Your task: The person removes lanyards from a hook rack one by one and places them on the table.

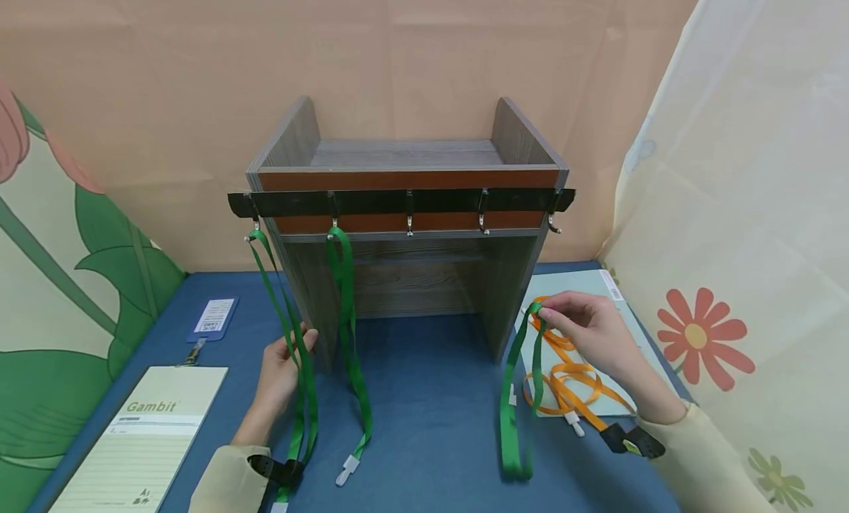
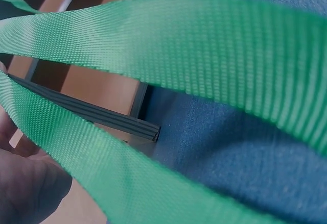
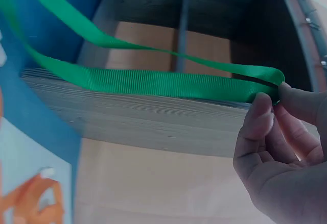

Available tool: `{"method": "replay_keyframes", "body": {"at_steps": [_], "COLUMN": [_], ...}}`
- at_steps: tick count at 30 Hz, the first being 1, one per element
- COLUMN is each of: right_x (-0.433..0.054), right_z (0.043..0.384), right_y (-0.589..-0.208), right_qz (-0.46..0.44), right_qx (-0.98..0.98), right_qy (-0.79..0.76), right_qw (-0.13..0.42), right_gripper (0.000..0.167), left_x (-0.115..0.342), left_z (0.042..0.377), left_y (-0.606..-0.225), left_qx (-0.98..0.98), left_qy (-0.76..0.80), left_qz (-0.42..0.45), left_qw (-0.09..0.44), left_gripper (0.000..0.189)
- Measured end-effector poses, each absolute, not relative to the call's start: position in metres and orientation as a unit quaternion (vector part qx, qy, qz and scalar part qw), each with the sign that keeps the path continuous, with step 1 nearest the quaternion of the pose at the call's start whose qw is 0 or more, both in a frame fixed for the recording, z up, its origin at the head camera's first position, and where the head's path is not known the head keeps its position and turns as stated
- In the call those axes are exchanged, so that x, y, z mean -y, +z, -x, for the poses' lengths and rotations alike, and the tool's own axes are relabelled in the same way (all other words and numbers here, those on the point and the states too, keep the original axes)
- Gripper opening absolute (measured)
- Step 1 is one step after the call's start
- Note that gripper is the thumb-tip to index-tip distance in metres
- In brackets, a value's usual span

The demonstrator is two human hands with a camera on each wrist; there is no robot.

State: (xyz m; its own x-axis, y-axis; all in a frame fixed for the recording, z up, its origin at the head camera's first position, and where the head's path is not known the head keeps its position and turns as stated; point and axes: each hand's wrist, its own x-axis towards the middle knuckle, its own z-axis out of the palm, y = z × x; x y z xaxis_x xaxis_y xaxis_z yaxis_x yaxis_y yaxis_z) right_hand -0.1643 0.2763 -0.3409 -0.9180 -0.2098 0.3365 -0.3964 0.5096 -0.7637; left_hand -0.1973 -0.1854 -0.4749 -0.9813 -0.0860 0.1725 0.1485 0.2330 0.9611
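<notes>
My right hand (image 1: 590, 329) pinches a green lanyard (image 1: 509, 424) by the top of its loop, between thumb and fingertips, and the straps hang down. In the right wrist view this lanyard (image 3: 148, 83) stretches leftward from the fingertips, overlapping the shelf's side panel. Another green lanyard (image 1: 278, 299) hangs from the leftmost hook. My left hand (image 1: 281, 365) has its fingers curled about the straps below that hook, partly hidden behind them. Close up, the green straps (image 2: 153, 45) cross the left wrist view. A third green lanyard (image 1: 346, 299) hangs from the second hook, its white clip low.
A grey wooden shelf (image 1: 411, 178) bears a black hook rail (image 1: 371, 202); its three right hooks carry nothing. An orange lanyard (image 1: 564, 373) lies coiled on a pale board (image 1: 590, 281). A Gambit notepad clipboard (image 1: 142, 432) and a blue badge (image 1: 214, 318) lie left.
</notes>
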Motion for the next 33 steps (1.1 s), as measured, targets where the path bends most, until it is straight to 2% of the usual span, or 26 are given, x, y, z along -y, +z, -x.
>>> {"method": "replay_keyframes", "body": {"at_steps": [15, 29, 33], "right_x": [-0.279, -0.285, -0.284], "right_z": [0.161, 0.146, 0.143], "right_y": [-0.385, -0.426, -0.441], "right_qz": [-0.195, -0.216, -0.234], "right_qx": [0.861, 0.865, 0.869], "right_qy": [0.469, 0.441, 0.420], "right_qw": [0.039, -0.104, -0.120], "right_gripper": [0.013, 0.009, 0.005], "left_x": [0.187, 0.187, 0.187], "left_z": [0.198, 0.197, 0.198], "left_y": [-0.475, -0.476, -0.476], "left_qx": [0.786, 0.784, 0.782], "left_qy": [-0.612, -0.615, -0.616], "left_qz": [0.014, 0.022, 0.022], "left_qw": [0.092, 0.085, 0.087], "left_gripper": [0.044, 0.045, 0.045]}}
